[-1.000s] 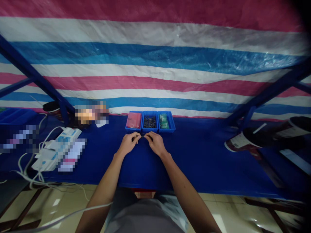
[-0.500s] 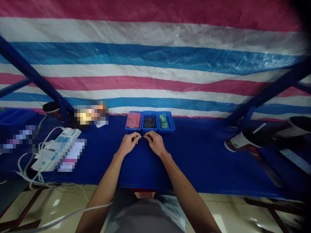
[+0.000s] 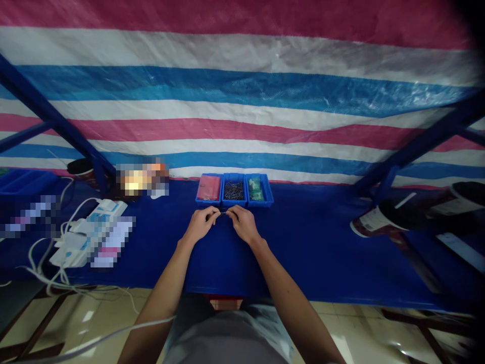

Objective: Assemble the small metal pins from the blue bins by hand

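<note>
Between my fingertips lies a thin metal piece (image 3: 223, 213), like a screw or pin, too small to make out fully. My left hand (image 3: 202, 222) pinches its left end, and my right hand (image 3: 242, 221) pinches the other. Just beyond my hands stand three blue bins in a row. Pink plastic bags (image 3: 208, 187) lie in the left bin (image 3: 207, 204). The middle bin (image 3: 234, 203) holds many dark, thin metal pieces (image 3: 234, 191) that look like screws. In the right bin (image 3: 267, 192) are small green-and-white packets (image 3: 255, 188).
A white power strip (image 3: 89, 232) with tangled cables lies on the blue table (image 3: 314, 253) at left. Dark lidded cups (image 3: 382, 218) and a phone-like slab (image 3: 462, 252) are at right. Behind the table hangs a striped tarp (image 3: 242, 91), flanked by slanting blue posts (image 3: 56, 116).
Almost nothing differs. Both hands stay pinched on the thin piece in the same place, and the view has shifted only very slightly.
</note>
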A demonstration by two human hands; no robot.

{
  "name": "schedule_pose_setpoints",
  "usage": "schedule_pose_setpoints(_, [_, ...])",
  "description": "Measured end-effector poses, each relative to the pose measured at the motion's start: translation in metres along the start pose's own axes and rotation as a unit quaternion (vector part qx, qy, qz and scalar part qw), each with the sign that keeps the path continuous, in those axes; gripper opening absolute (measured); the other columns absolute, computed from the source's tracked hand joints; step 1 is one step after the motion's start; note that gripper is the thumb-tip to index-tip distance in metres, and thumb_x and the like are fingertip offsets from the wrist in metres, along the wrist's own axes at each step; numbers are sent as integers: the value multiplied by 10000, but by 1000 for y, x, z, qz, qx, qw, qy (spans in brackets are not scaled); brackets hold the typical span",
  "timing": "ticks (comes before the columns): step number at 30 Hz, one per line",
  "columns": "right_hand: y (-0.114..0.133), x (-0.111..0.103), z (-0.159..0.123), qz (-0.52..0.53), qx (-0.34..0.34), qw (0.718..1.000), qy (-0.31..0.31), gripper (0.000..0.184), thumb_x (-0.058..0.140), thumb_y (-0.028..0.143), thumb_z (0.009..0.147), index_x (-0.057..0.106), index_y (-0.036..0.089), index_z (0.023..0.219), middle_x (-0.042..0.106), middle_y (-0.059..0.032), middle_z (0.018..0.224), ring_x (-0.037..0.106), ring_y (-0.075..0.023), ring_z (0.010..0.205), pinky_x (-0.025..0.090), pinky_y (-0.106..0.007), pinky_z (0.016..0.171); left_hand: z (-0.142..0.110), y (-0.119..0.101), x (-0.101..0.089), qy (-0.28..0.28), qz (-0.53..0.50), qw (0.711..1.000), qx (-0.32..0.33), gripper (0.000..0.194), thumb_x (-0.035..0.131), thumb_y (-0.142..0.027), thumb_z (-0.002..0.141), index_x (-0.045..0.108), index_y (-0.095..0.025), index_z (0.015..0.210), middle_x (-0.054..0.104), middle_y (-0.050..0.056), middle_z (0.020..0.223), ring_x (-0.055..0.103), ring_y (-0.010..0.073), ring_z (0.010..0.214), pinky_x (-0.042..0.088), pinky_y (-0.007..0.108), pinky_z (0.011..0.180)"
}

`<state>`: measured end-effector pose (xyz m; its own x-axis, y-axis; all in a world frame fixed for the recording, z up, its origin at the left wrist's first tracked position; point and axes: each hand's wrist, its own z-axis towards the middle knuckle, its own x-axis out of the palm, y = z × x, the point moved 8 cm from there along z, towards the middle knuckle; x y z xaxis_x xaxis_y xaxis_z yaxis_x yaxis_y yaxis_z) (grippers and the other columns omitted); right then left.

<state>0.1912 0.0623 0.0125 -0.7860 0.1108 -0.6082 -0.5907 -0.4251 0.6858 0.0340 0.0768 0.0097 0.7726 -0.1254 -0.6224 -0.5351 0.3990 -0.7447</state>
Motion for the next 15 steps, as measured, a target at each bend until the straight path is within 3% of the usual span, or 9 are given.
schedule_pose_setpoints(6, [-1,1,0,13,2,1000,4,203,502,268,1006,690,225,941,700,-23,884,648,-164,798,446,-262,742,0,1,0,-3,-2,1000,1,229,527,-351,973,683,-190,927,634,-36,593,556,108,542,402,212,630])
schedule_pose_setpoints(9, [-1,0,0,39,6,999,-6,153,574,297,969,674,234,1065,713,-26,970,654,-171,832,463,-268,757,0,1,-1,-5,-4,1000,-1,233,523,-352,974,681,-188,928,632,-35,592,556,111,541,403,213,625])
schedule_pose_setpoints(12, [-1,0,0,52,9,999,-12,230,603,262,936,645,240,1161,710,-28,987,650,-175,820,474,-273,744,0,1,-1,-4,-6,1000,-2,228,523,-348,974,679,-188,926,628,-38,587,548,108,532,398,212,616])
schedule_pose_setpoints(15, [2,1,0,49,-3,999,-10,162,560,218,945,664,238,1068,702,-32,981,644,-180,840,471,-284,767,0,0,-2,-8,-7,1000,-1,235,519,-349,975,677,-185,915,628,-36,584,542,107,527,398,214,614])
